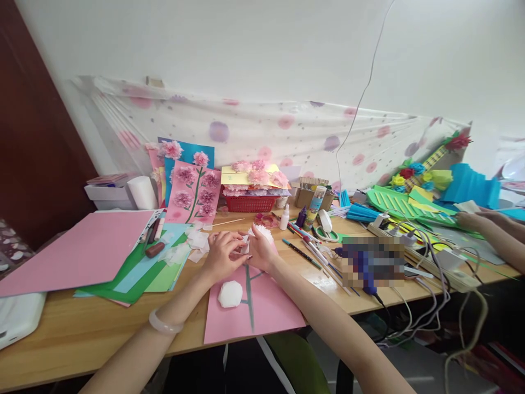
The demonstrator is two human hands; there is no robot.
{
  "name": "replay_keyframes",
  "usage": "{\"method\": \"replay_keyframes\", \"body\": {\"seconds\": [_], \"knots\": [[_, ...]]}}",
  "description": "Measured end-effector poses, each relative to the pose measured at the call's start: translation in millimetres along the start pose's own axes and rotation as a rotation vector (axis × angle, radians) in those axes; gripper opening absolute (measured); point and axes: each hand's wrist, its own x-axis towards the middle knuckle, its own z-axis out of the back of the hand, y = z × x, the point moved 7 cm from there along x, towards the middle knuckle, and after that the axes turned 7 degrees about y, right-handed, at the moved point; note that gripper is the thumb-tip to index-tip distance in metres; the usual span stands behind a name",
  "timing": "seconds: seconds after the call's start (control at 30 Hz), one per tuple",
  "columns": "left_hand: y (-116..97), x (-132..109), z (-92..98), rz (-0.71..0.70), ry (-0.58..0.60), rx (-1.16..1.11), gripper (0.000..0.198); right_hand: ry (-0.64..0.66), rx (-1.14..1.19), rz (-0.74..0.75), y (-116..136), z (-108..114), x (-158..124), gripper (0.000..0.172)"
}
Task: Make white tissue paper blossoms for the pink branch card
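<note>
Both hands meet above a pink sheet of paper (273, 306) at the table's front edge. With fingers bent inward, my left hand (223, 253) pinches a small piece of white tissue paper (245, 244). My right hand (264, 253) closes on the same tissue from the other side; its fingertips are partly hidden. On the pink sheet are a painted grey-green stem (249, 306) with short branches and, left of it, a flat white tissue round (230, 294). A ruffled white tissue flower (264, 232) shows just behind my right hand.
Loose tissue pieces (197, 241) and coloured paper sheets (135, 273) lie to the left. Finished flower pictures (192, 191) and a red basket (251, 204) stand behind. Pens (301, 253), a glue bottle (284, 218) and a power strip (426, 262) with cables are rightward, near another person's hands (471, 220).
</note>
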Motion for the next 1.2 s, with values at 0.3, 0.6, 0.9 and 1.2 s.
{"method": "replay_keyframes", "body": {"seconds": [0.3,0.6,0.9,1.2], "knots": [[16.5,-0.2,12.5,0.161,-0.186,-0.173,0.008,0.002,0.313,-0.013,-3.8,0.1,2.9,0.029],[57.4,-6.8,2.3,0.461,-0.256,-0.555,0.024,0.014,0.114,0.040,1.8,2.9,1.4,0.036],[56.1,-4.5,-8.4,0.470,-0.175,-0.688,0.032,-0.004,-0.025,0.056,-5.2,5.8,4.3,0.036],[65.1,-6.7,-15.1,0.527,-0.175,-0.756,0.030,-0.044,-0.105,0.075,-3.6,8.2,4.4,0.032]]}}
